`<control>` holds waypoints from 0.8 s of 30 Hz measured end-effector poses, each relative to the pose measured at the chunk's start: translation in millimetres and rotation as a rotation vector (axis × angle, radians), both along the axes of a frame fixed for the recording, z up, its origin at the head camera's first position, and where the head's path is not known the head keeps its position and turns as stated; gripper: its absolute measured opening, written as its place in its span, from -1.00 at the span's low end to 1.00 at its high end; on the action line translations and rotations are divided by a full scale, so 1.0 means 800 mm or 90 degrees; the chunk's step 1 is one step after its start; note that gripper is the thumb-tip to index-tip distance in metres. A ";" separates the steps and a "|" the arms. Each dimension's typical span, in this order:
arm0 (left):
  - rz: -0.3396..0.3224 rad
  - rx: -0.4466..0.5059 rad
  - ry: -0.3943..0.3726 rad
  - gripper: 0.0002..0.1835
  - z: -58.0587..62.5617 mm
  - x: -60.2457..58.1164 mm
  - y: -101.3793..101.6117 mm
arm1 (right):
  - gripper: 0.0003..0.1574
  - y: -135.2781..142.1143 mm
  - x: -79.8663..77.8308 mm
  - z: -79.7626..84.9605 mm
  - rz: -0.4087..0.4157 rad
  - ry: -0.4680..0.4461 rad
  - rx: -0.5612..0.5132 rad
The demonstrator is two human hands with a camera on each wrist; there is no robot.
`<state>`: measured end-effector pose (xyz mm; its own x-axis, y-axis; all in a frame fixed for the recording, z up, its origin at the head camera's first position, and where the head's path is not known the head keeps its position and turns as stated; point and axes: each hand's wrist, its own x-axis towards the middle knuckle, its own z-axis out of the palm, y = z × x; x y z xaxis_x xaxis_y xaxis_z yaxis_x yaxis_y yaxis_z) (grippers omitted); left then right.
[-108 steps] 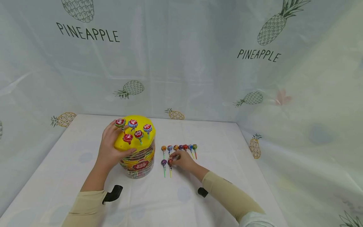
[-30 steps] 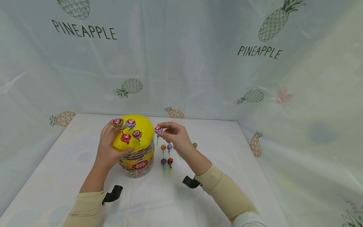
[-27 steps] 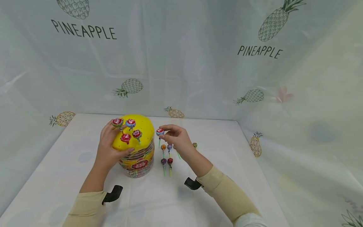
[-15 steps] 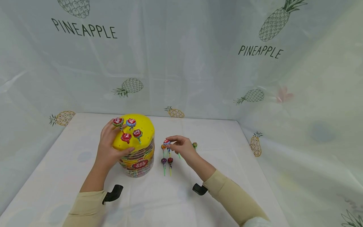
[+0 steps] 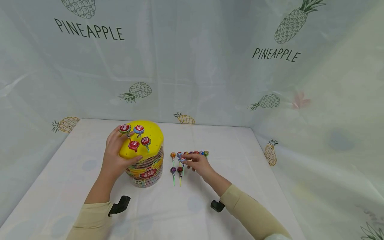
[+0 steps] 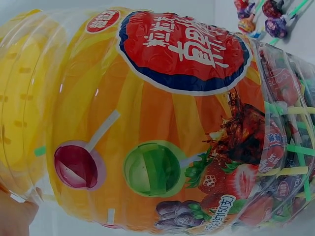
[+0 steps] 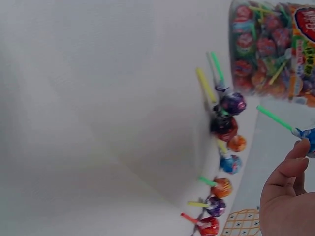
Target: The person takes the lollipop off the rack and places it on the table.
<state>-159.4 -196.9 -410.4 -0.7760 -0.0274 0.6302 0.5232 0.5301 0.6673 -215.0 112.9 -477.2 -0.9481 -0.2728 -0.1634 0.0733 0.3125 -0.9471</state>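
Note:
A clear plastic lollipop jar (image 5: pixel 147 174) with a yellow holed lid (image 5: pixel 154 133) stands on the table, full of wrapped lollipops. Several lollipops stick up out of the lid. My left hand (image 5: pixel 115 154) grips the lid from its left side, thumb at the front; some fingers are hidden behind it. My right hand (image 5: pixel 200 164) pinches a blue-wrapped lollipop (image 7: pixel 306 133) with a green stick by its head, just above the lollipops on the table. Under and beside it lie a row of several lollipops and, nearer, a purple lollipop (image 5: pixel 173 170) and a dark red lollipop (image 5: pixel 180 170).
The white table (image 5: pixel 168 213) reaches back to a hanging curtain (image 5: pixel 192 66) printed with pineapples. A side curtain (image 5: pixel 324 160) hangs along the right. A black wrist camera (image 5: pixel 119 205) sits at the left cuff, another black camera (image 5: pixel 217 206) at the right.
The blue lollipop, in the lid's right side at first, is out and in my right hand. That hand has moved right and down to the lollipop rows. My left hand stays on the lid.

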 end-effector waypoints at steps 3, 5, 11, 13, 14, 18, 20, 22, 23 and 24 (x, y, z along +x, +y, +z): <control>0.001 -0.001 0.000 -0.24 0.001 0.001 0.001 | -0.63 0.005 -0.002 -0.010 0.002 0.002 0.014; 0.004 -0.001 -0.002 -0.23 0.002 0.001 0.002 | -0.64 0.008 -0.005 -0.018 0.002 0.006 0.017; 0.010 -0.003 -0.011 -0.23 0.004 0.002 0.003 | -0.66 0.017 -0.011 -0.037 0.000 -0.001 0.013; 0.011 -0.002 -0.013 -0.23 0.003 0.001 0.002 | -0.66 0.019 -0.013 -0.040 0.001 -0.008 0.019; 0.011 -0.002 -0.014 -0.23 0.003 0.001 0.002 | -0.66 0.020 -0.014 -0.042 0.001 -0.012 0.023; 0.008 0.000 -0.016 -0.24 0.001 0.001 0.001 | -0.67 0.024 -0.015 -0.047 0.009 -0.019 0.040; 0.008 -0.001 -0.018 -0.24 0.001 0.001 0.001 | -0.68 0.026 -0.016 -0.051 0.014 -0.022 0.046; 0.007 0.000 -0.020 -0.24 0.001 0.000 0.000 | -0.68 0.026 -0.016 -0.055 0.018 -0.020 0.049; 0.007 0.001 -0.020 -0.23 0.001 0.000 0.000 | -0.68 0.026 -0.016 -0.056 0.020 -0.015 0.056; 0.007 0.000 -0.021 -0.23 0.001 0.000 0.000 | -0.68 0.025 -0.016 -0.056 0.021 -0.012 0.061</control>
<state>-159.5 -197.1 -409.9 -0.7956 -0.0358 0.6047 0.4958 0.5351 0.6840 -227.6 133.1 -522.3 -0.9353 -0.2860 -0.2083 0.0796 0.4036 -0.9115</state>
